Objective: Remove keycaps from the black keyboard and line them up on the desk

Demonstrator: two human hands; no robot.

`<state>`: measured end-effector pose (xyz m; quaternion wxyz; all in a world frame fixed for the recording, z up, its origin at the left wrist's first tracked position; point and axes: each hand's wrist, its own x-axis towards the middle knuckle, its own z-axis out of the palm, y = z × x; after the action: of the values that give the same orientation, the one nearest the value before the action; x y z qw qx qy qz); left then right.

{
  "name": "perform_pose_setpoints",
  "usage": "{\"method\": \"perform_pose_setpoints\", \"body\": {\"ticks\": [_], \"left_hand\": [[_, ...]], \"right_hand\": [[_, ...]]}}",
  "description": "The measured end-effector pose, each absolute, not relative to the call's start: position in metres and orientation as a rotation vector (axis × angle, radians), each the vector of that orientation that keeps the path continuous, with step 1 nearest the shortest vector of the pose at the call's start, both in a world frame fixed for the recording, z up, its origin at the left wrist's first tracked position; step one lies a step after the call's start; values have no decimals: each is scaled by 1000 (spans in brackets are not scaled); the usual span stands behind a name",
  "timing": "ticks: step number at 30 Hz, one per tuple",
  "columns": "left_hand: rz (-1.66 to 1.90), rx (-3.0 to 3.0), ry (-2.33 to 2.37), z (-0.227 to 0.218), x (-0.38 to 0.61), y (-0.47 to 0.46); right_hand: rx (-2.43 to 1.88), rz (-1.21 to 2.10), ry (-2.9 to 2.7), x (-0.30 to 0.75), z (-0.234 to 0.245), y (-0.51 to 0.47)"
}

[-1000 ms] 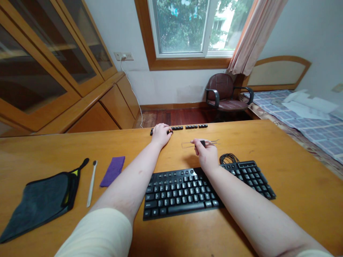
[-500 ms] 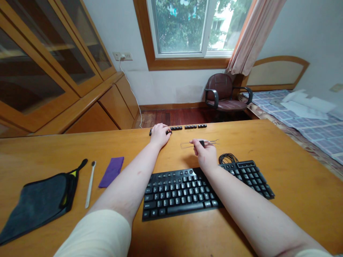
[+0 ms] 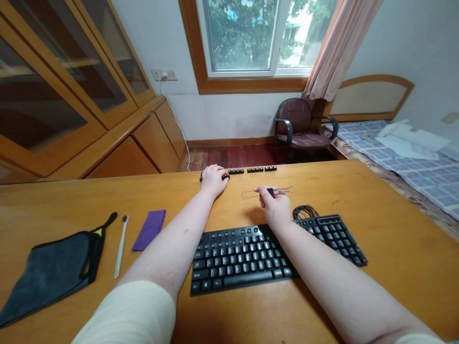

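Note:
At the desk's far edge my left hand (image 3: 213, 180) is bent over a row of black keycaps, a keycap (image 3: 225, 177) showing between its thumb and forefinger. The covered part of the row is hidden. More keycaps (image 3: 255, 169) continue to the right in small groups. My right hand (image 3: 276, 206) pinches a wire keycap puller (image 3: 250, 194) by its black middle, held above the desk. Below it lies a black keyboard (image 3: 244, 260), partly hidden by my right forearm. Its top row shows small bare sockets in place of caps.
Behind the keyboard sits a coiled black cable (image 3: 304, 211). To the left lie a purple cloth (image 3: 149, 230), a white toothbrush (image 3: 121, 248) and a dark grey cloth (image 3: 57, 267) with black edging. Past the wooden desk (image 3: 333, 191) stands a brown armchair (image 3: 296, 119).

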<state>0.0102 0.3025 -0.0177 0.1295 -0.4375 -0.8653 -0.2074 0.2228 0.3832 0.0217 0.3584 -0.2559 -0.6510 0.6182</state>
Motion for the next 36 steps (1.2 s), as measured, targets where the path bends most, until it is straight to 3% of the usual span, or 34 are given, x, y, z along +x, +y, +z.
{"method": "perform_pose_setpoints", "body": {"ticks": [14, 20, 25, 31, 36], "left_hand": [[-624, -1284, -2486, -13, 10, 298], [-656, -1163, -2494, 45, 25, 277], [-622, -1263, -2567, 91, 91, 248], [-431, -1459, -2739, 40, 190, 209], [-430, -1471, -2745, 0, 210, 193]], "right_hand": [[-652, 1621, -1657, 223, 22, 384], [-550, 1587, -1705, 224, 24, 381], [-467, 1597, -1691, 231, 39, 381], [-236, 1085, -2330, 251, 88, 404], [-102, 905, -2729, 248, 69, 398]]}}
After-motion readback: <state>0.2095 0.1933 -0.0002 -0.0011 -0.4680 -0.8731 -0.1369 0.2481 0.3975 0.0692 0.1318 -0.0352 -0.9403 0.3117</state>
